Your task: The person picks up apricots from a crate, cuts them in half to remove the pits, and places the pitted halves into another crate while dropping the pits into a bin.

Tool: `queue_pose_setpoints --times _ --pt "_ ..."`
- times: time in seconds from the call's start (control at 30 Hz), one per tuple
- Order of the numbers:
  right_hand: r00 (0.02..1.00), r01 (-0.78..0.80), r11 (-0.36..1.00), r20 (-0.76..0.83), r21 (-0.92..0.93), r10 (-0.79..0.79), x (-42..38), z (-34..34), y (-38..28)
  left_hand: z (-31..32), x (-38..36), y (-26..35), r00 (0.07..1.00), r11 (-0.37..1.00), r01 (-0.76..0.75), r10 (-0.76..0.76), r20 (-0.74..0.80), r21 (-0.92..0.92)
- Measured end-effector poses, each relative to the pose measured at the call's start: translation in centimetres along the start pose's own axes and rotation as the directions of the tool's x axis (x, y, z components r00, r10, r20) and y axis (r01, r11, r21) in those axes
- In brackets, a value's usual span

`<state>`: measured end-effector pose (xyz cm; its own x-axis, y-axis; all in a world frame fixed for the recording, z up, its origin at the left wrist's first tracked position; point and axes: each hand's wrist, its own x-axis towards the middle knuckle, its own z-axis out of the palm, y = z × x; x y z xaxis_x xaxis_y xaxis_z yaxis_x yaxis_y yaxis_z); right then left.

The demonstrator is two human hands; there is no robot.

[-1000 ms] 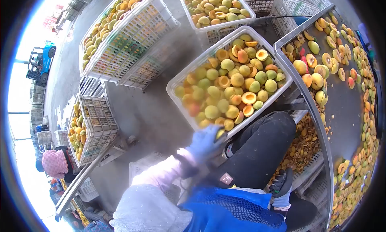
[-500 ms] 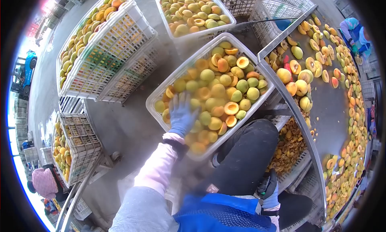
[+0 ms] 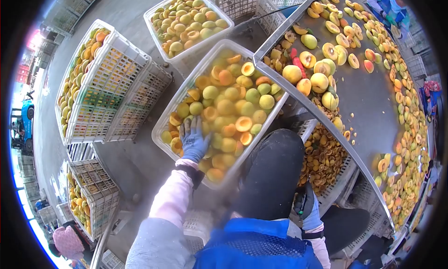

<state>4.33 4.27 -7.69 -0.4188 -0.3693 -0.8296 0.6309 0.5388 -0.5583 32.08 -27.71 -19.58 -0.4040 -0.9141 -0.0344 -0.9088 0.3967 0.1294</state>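
My left hand, in a blue-grey glove, lies with fingers spread on the halved yellow-green fruit, which look like peaches, in a white plastic tub. It rests near the tub's left side and holds no piece that I can see. My right hand, gloved in blue-grey and black, is low beside my knee. Its fingers are curled around something dark and slim, too small to make out. The tub stands in front of my knees, against the metal-edged worktable.
Fruit halves and whole fruit cover parts of the worktable, with a red object among them. Below it, a crate holds pits and scraps. Another full tub and stacked crates stand ahead. A co-worker is across the table.
The view has turned right, so tub, crates and worktable sit further left. My left hand stays on the fruit at the tub's left side, its fingers now clearer. My right hand stays low, fingers curled.
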Motion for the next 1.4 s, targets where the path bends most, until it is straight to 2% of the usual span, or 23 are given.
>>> queue_pose_setpoints --times 0.07,0.13,0.2,0.27,0.3,0.4,0.43,0.53,0.57,0.6,0.63,0.73,0.83,0.93,1.0,1.07,1.13,1.2,1.23,1.27,1.33,1.37,1.4 --pt "0.999 -0.021 1.000 -0.024 0.018 0.021 0.0 -0.4 -0.2 -1.3 -0.7 0.7 0.995 1.000 -0.001 0.003 -0.101 0.015" --pt "0.999 -0.017 1.000 -0.044 -0.002 0.017 -0.3 -1.0 0.2 -3.0 -2.0 3.8 0.982 0.996 -0.085 0.080 -0.170 -0.021" --pt "0.998 0.056 0.992 0.048 -0.111 -0.051 0.3 -2.2 0.9 -1.6 -3.5 5.8 0.969 0.973 -0.232 0.231 -0.091 -0.002" --pt "0.996 0.038 0.992 0.090 -0.123 -0.027 0.7 -2.9 0.9 0.8 -4.6 6.6 0.962 0.960 -0.273 0.272 -0.018 -0.069" --pt "0.995 -0.080 0.997 0.056 -0.017 0.081 1.0 -3.0 0.7 0.4 -4.7 7.1 0.965 0.964 -0.262 0.262 -0.007 -0.044" --pt "0.988 -0.133 0.990 -0.070 0.047 0.136 1.5 -3.6 -0.6 -0.1 -4.3 7.5 0.962 0.962 -0.273 0.273 0.003 -0.001" --pt "0.998 -0.065 0.997 -0.003 0.029 0.065 2.0 -4.5 -0.6 -0.3 -4.2 7.7 0.966 0.966 -0.257 0.256 0.025 0.013" --pt "0.994 -0.109 0.986 -0.017 0.124 0.112 4.6 -6.4 0.1 -0.3 -4.1 9.2 0.981 0.984 -0.178 0.180 -0.075 0.026" --pt "0.999 -0.043 0.998 0.034 0.047 0.042 5.3 -7.0 0.3 1.4 -4.6 9.6 0.997 0.998 -0.060 0.058 -0.041 -0.033" --pt "0.997 0.008 1.000 0.077 -0.002 -0.008 6.4 -7.6 1.0 2.4 -4.8 10.2 0.998 0.992 -0.049 0.054 -0.036 0.120" --pt "0.992 0.058 0.997 0.117 -0.048 -0.052 7.4 -8.1 2.3 3.0 -4.6 10.2 0.998 0.991 -0.047 0.053 -0.047 0.122" --pt "0.987 0.017 0.997 0.162 -0.075 -0.005 7.4 -8.1 0.9 2.6 -4.1 10.8 0.999 0.984 -0.037 0.040 -0.013 0.174" --pt "0.968 -0.231 0.971 0.121 0.066 0.222 6.5 -8.2 -0.4 3.4 -4.0 10.8 1.000 0.988 -0.014 0.016 -0.012 0.156" --pt "0.925 -0.379 0.915 0.028 0.141 0.379 4.1 -8.6 -2.2 3.5 -3.9 10.7 1.000 0.984 -0.015 0.010 0.029 0.179" --pt "0.892 -0.446 0.874 0.011 0.193 0.452 1.8 -9.5 -2.7 2.5 -3.3 9.9 0.990 0.982 -0.057 0.033 0.136 0.180" --pt "0.876 -0.477 0.856 0.031 0.201 0.481 -1.1 -10.4 -4.0 0.5 -1.8 7.0 0.940 0.998 0.029 -0.007 0.342 -0.059" --pt "0.864 -0.496 0.842 0.016 0.212 0.504 -4.1 -11.6 -4.9 -6.0 1.0 6.7 0.952 0.999 0.026 -0.017 0.306 -0.026" --pt "0.844 -0.519 0.817 -0.003 0.250 0.536 -6.6 -12.6 -6.1 -11.5 1.3 6.7 0.986 0.983 0.115 -0.096 0.135 -0.141" --pt "0.823 -0.536 0.764 0.019 0.360 0.568 -7.5 -13.1 -6.2 -13.7 1.0 8.1 0.980 0.970 0.192 -0.183 0.074 -0.146" --pt "0.848 -0.501 0.811 -0.016 0.302 0.530 -8.4 -13.1 -6.9 -14.6 0.0 8.7 0.975 0.973 0.219 -0.213 0.069 -0.080" --pt "0.846 -0.491 0.794 -0.024 0.358 0.533 -10.4 -13.3 -7.6 -16.0 -1.2 14.3 0.975 0.931 0.213 -0.184 0.122 -0.296" --pt "0.925 -0.363 0.853 0.037 0.375 0.378 -11.5 -13.7 -7.5 -17.5 -1.0 20.2 0.994 0.939 -0.033 0.068 0.090 -0.343" --pt "0.917 -0.386 0.796 0.098 0.465 0.387 -12.5 -14.0 -7.2 -18.4 -1.8 25.9 0.979 0.903 -0.114 0.174 0.110 -0.415"
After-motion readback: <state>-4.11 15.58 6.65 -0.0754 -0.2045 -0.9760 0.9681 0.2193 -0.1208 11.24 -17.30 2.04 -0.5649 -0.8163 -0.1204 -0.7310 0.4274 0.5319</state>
